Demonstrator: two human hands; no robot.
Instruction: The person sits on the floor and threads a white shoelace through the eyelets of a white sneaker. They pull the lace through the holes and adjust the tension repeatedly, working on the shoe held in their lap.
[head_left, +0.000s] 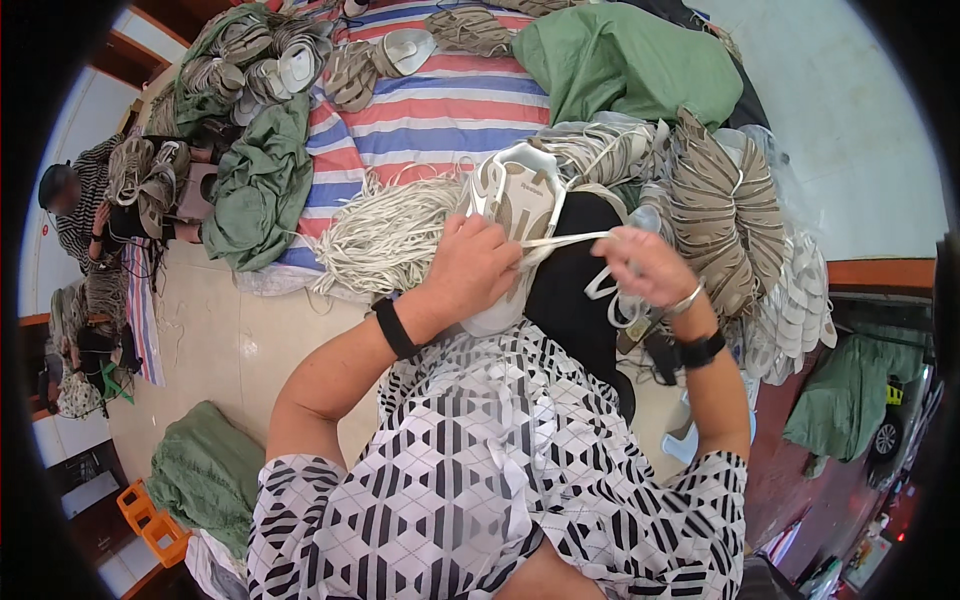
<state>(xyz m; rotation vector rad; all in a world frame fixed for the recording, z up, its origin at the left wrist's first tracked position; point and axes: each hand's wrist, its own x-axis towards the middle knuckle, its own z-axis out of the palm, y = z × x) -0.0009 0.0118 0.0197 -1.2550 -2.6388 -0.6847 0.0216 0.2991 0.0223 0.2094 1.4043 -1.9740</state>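
A beige and white shoe [527,187] rests on my lap, its insole facing up and its lower part partly covered by my hand. My left hand [472,262] is closed at the shoe's side, with the near end of a cream lace [565,240] coming out by its fingertips. Stretched taut, the lace runs rightward to my right hand [650,268], whose fingers are closed round it. A loose loop of lace hangs below the right hand. Just left of the shoe lies a large heap of cream laces [390,235].
Bundles of beige uppers [725,215] and white soles [790,320] stand at my right. A green sack [630,65] lies ahead on a striped sheet [435,110]. Far left, another person [85,205] sits near stacked shoe parts. An orange crate [153,523] stands at lower left.
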